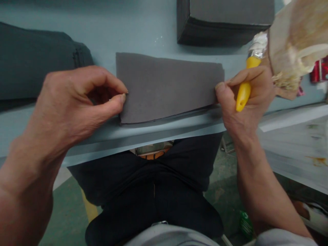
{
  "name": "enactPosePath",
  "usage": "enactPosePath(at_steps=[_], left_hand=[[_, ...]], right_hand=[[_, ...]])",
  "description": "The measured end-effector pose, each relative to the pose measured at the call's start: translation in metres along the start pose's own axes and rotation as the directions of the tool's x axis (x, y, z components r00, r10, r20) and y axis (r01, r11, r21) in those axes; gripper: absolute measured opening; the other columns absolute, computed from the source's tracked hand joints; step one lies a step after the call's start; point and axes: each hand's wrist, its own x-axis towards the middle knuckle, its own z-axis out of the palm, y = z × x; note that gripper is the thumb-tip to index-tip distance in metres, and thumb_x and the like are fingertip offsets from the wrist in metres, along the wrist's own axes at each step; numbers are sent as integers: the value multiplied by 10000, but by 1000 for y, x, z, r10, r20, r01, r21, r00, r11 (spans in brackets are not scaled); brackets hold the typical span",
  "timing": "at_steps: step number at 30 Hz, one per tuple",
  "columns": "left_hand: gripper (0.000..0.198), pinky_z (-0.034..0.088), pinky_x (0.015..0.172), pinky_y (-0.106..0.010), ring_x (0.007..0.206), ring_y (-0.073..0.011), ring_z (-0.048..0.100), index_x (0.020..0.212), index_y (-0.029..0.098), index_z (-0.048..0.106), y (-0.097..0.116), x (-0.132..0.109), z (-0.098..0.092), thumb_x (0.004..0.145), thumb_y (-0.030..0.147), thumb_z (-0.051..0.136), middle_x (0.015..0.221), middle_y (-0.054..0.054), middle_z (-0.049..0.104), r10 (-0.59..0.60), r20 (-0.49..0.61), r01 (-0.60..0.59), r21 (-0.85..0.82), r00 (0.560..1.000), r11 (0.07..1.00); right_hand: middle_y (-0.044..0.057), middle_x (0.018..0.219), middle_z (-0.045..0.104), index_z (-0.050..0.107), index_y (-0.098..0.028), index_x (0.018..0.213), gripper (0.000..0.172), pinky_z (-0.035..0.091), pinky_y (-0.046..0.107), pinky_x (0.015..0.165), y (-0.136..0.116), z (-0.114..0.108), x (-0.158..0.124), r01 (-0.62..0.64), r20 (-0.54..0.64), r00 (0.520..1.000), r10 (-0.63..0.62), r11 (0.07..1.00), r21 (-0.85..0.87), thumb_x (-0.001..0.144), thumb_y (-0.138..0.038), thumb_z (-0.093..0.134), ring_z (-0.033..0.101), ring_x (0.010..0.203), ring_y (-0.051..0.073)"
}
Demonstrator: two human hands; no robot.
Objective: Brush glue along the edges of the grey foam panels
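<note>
A grey foam sheet (166, 87) lies flat near the front edge of the pale blue table (143, 34). My left hand (79, 102) pinches the sheet's left edge between thumb and forefinger. My right hand (243, 99) grips a brush with a yellow handle (244, 90) and pale, glue-caked bristles (294, 44) that point up and to the right. The thumb of my right hand touches the sheet's right edge.
A stack of dark foam sheets (222, 20) stands at the back of the table. Dark fabric or foam (33, 65) lies at the left. A second pale, stained surface (294, 143) is at the right. My dark-trousered lap (153, 191) is below the table edge.
</note>
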Motion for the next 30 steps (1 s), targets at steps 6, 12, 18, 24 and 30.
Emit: enactPosePath(at_steps=[6,12,18,24,30], left_hand=[[447,425,686,-181,714,-21,529,1130,210,815,5,0,3,941,539,580,822,98,664,-21,8,21,-5,1000,1000],[435,392,649,-174,690,-25,514,1161,220,809,9,1,5,904,480,571,790,92,634,-65,2,65,-18,998,998],[423,372,627,-178,635,-19,471,1140,196,814,11,-1,6,892,458,594,758,86,624,-62,-5,61,-43,998,997],[390,358,587,-177,621,-38,469,1123,211,817,10,-1,8,883,435,606,730,76,613,-60,-24,58,-56,998,997],[367,368,587,-206,641,-76,490,1112,227,820,10,-1,8,875,430,627,736,60,631,-84,-21,82,-59,996,995]], right_hand=[[-62,714,535,564,-266,843,199,366,315,577,-1,-1,0,-43,29,999,41,997,57,797,-260,758,463,583,125],[-51,738,517,554,-297,840,280,429,334,608,2,-7,1,-38,127,991,35,999,21,837,-425,803,457,597,151],[-38,766,540,554,-302,854,312,506,351,653,1,-10,0,-76,149,986,75,997,-2,834,-477,811,516,639,169],[-47,762,552,562,-299,844,276,549,356,658,1,-10,0,-40,153,988,35,999,29,830,-418,810,525,627,162],[-40,801,553,550,-299,860,292,577,377,712,2,-12,-2,-69,169,983,71,997,-15,835,-456,796,558,686,172]])
